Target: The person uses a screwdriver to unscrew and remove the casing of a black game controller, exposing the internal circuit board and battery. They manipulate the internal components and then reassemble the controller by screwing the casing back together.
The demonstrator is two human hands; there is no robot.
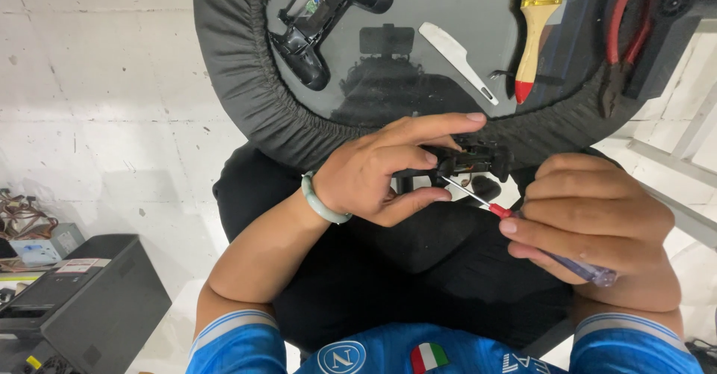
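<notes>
- The left hand [373,172] has its grip clamped on a small black gadget part [467,157], held over the lap at the table [231,60] edge, just right of frame centre.
- The right hand [594,224] has its grip closed around a screwdriver [515,217] with a clear purple handle and red collar; its thin shaft points toward 10 o'clock, tip touching the part.
- On the glass table, at 12 o'clock from the hands, lies a white plastic pry tool [457,59]; a paintbrush [539,26] at 1 o'clock; a black game controller [321,23] at 11 o'clock.
</notes>
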